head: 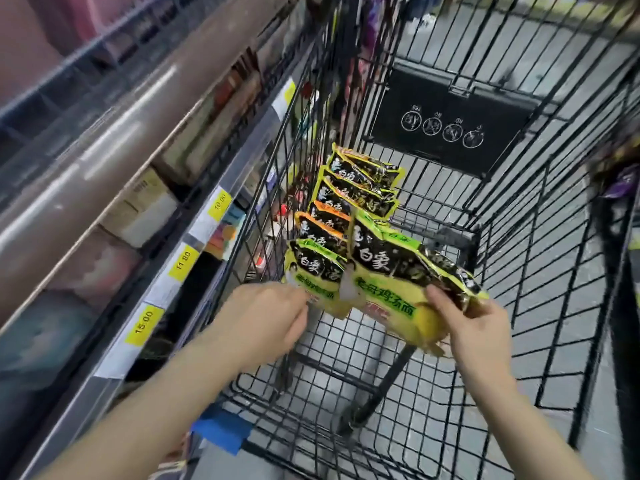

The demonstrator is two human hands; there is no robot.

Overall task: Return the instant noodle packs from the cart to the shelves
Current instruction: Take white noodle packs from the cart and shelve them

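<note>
Yellow price tags (144,327) line the shelf edge, and a blue clip (221,432) sits below.

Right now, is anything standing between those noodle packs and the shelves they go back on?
Yes: the cart's wire side wall stands between the noodle packs and the shelves on the left. The pack in the right hand must be lifted over its rim.

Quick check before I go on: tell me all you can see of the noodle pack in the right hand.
The noodle pack is a glossy, crinkled plastic multi-pack, yellow-green below with a black upper band and white characters. It is lifted above the cart's wire floor, tilted. The right hand pinches its right edge. Its left edge overlaps a similar pack by the left hand.
</note>
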